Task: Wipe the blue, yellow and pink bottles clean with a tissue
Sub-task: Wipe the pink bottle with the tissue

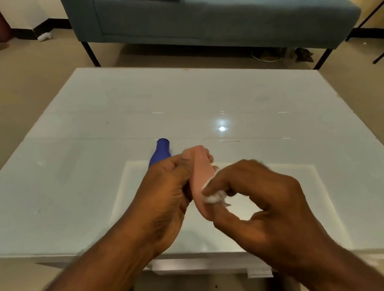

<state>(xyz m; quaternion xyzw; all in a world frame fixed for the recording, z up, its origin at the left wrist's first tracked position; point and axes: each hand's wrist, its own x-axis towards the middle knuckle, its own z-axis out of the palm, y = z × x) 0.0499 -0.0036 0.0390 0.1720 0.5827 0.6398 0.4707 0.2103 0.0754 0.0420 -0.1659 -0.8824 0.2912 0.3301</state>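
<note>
**Pink bottle under the tissue, blue one waiting behind**

Nearest to us, both forearms come in over the near edge of the table (276,91). Our left hand (166,197) has its fingers curled round the pink bottle (198,178) and holds it lifted above the near middle of the table, with the top pointing away from us. Our right hand (263,199) pinches a small wad of white tissue (213,197) between fingertips and thumb and presses it on the lower side of the bottle.

To wipe well, we think the left hand should turn the bottle slowly while the tissue travels from the base to the neck, so that no strip is missed.

Just behind the left hand, the blue bottle (161,150) lies on its side on the table, partly hidden. We cannot see the yellow bottle.

Beyond it the glossy top has much open room toward the far edge and both far corners. Farther away stands a sofa (218,14).
</note>
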